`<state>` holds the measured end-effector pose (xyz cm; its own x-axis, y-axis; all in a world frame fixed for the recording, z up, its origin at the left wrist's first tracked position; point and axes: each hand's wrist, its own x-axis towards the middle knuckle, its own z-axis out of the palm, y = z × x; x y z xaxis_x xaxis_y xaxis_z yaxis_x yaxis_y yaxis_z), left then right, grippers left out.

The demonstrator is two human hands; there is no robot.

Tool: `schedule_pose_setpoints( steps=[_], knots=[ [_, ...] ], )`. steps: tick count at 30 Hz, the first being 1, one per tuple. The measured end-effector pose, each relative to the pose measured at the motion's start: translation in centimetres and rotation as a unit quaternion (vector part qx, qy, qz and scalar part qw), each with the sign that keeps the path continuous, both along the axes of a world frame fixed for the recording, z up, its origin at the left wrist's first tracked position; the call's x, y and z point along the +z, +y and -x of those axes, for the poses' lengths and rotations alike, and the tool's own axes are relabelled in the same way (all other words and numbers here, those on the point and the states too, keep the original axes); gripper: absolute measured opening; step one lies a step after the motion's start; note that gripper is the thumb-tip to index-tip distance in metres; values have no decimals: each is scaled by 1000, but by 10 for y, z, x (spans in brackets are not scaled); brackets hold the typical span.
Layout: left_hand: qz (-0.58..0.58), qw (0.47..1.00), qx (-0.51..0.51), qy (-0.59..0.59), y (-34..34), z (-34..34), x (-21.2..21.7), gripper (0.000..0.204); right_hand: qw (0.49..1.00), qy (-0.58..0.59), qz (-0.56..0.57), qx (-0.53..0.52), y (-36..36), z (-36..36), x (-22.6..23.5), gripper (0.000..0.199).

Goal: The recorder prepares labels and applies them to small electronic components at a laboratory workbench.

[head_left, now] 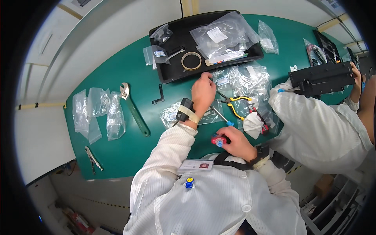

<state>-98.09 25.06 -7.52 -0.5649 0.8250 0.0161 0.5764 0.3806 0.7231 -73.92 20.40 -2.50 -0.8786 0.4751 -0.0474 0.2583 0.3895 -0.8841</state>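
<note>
L hand (203,92) fingertips hidden, maybe w/ bag (225,81)

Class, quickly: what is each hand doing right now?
Left hand: fingers on a clear bag; grip cannot be told.
Right hand: closed on a red tool.

Left hand (203,92) fingertips tucked under at the clear bags (243,80), contents too small to tell. Right hand (235,143) covers most of the red-blue tool (218,141), tip hidden. Co-worker's far hand (356,84) half behind the black device (323,78). Counter (129,152) right end cut off by sleeve.
</note>
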Motion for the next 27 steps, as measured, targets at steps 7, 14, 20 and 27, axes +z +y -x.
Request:
schedule_pose_setpoints(
  steps=[7,14,20,27],
  knots=[
    [-68,971,24,-227,-45,-5,27,48,1000,9,11,-24,4,-9,23,33],
    [-148,914,27,-378,-78,-19,42,45,956,84,91,-266,59,-5,22,25],
    [-172,892,-13,-417,-105,-27,55,43,869,127,404,-256,86,22,29,25],
    [-192,853,47,-484,-120,-29,66,49,896,151,363,-208,78,23,27,35]
  ],
)
